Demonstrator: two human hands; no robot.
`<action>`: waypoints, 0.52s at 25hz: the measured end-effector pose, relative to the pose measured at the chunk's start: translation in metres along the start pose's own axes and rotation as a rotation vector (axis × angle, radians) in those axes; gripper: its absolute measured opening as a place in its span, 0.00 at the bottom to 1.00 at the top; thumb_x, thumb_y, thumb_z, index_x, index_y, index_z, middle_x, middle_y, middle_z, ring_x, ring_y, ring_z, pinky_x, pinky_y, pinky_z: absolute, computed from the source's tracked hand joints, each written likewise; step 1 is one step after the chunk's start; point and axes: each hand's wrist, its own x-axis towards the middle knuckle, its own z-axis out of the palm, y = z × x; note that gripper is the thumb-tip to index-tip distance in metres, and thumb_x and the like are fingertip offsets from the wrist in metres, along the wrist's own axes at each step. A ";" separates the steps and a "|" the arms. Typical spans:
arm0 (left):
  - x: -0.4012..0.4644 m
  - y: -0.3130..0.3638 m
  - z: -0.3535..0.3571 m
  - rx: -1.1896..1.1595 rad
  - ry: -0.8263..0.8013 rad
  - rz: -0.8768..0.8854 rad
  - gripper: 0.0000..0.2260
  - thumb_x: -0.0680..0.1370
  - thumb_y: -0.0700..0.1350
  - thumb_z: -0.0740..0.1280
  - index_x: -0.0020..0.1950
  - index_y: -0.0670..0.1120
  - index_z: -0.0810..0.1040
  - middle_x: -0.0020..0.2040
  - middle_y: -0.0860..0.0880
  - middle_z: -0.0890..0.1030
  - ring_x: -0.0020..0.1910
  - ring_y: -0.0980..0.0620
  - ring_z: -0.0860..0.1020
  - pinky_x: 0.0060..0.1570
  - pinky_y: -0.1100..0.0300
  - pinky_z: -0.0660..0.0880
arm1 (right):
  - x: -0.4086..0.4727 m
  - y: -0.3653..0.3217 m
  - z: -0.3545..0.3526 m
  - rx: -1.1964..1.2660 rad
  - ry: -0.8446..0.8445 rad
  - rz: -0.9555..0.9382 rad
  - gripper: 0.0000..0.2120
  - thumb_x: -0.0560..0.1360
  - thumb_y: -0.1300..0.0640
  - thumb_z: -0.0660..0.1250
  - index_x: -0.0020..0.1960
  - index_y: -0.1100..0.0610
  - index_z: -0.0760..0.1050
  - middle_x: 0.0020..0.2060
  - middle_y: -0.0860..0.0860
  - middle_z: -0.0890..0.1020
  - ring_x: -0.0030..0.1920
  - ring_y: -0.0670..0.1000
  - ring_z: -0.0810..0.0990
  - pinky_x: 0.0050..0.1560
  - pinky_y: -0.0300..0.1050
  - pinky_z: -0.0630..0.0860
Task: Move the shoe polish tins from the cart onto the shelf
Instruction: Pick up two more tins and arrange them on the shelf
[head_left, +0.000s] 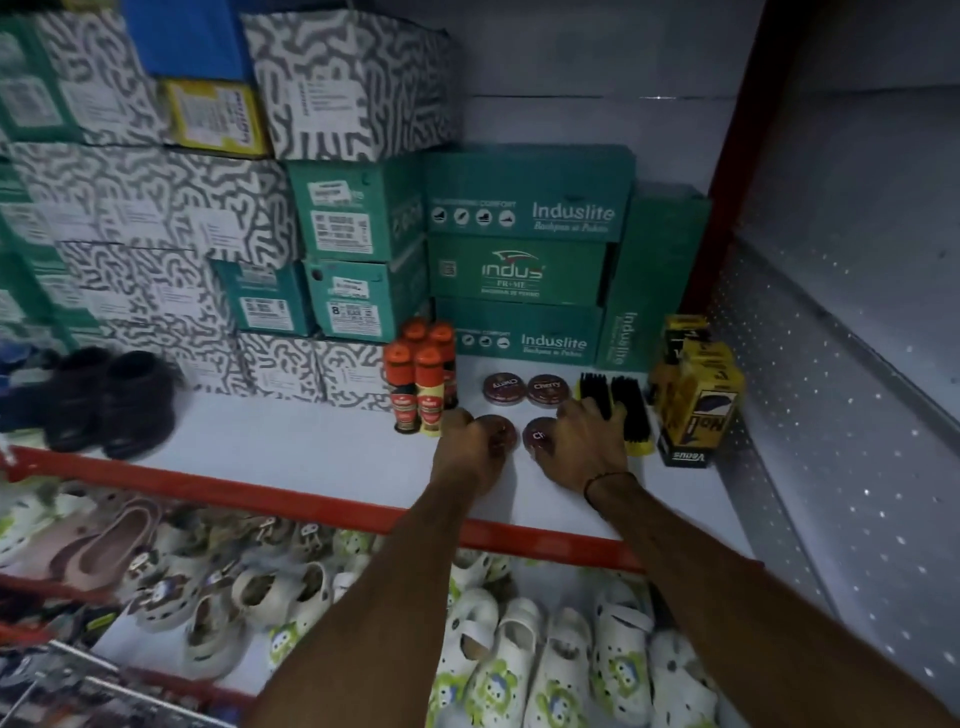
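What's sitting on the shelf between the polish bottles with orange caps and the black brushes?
In the head view, four round polish tins lie between the bottles and the brushes; each hand covers a front one.

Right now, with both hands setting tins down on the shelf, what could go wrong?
1. The left hand works right beside the upright polish bottles; a bump could topple them.
2. The right hand touches the black brushes, which could get shoved toward the yellow boxes.
3. The front tins sit close to the back tins; sliding them may knock those askew.
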 end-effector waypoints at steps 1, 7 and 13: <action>0.006 0.002 0.002 0.021 0.005 0.021 0.13 0.76 0.42 0.69 0.59 0.52 0.86 0.53 0.38 0.83 0.57 0.38 0.78 0.56 0.52 0.75 | 0.005 0.002 0.001 -0.011 -0.009 -0.005 0.18 0.78 0.42 0.63 0.60 0.49 0.82 0.65 0.53 0.77 0.67 0.59 0.71 0.68 0.67 0.64; 0.033 0.004 0.014 0.093 0.052 0.021 0.13 0.77 0.45 0.69 0.60 0.54 0.85 0.54 0.38 0.83 0.55 0.38 0.80 0.52 0.53 0.74 | 0.021 0.011 0.009 0.052 0.005 -0.018 0.15 0.78 0.47 0.64 0.63 0.44 0.79 0.66 0.50 0.79 0.67 0.59 0.72 0.70 0.70 0.61; 0.044 0.001 0.020 0.096 0.023 0.014 0.13 0.79 0.45 0.69 0.63 0.53 0.84 0.58 0.36 0.81 0.57 0.36 0.80 0.55 0.52 0.76 | 0.029 0.016 0.012 0.070 -0.001 -0.018 0.16 0.78 0.47 0.63 0.65 0.44 0.78 0.67 0.50 0.78 0.68 0.59 0.72 0.71 0.71 0.60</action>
